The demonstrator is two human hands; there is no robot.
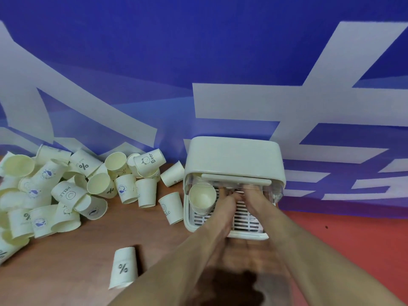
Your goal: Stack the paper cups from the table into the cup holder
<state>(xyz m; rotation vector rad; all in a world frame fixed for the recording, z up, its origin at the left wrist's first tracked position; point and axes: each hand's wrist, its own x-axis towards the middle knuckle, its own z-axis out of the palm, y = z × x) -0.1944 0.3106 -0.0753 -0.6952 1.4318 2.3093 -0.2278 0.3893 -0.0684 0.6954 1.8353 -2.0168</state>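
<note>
The white cup holder (234, 155) stands at the back of the table with its lid raised. Inside, on the left of its slotted floor, sits a stack of paper cups (202, 198), mouths up. Both my hands reach into the holder beside that stack. My left hand (229, 196) and my right hand (251, 192) lie close together, their fingertips hidden under the lid's front bar. What they touch is hidden. A big pile of loose paper cups (66, 191) covers the table's left side.
One cup with a % mark (123, 268) lies mouth down near the front edge. Another cup (171, 207) lies just left of the holder. The brown table (77, 261) meets a red surface (353, 239) on the right. A blue and white banner (198, 62) backs everything.
</note>
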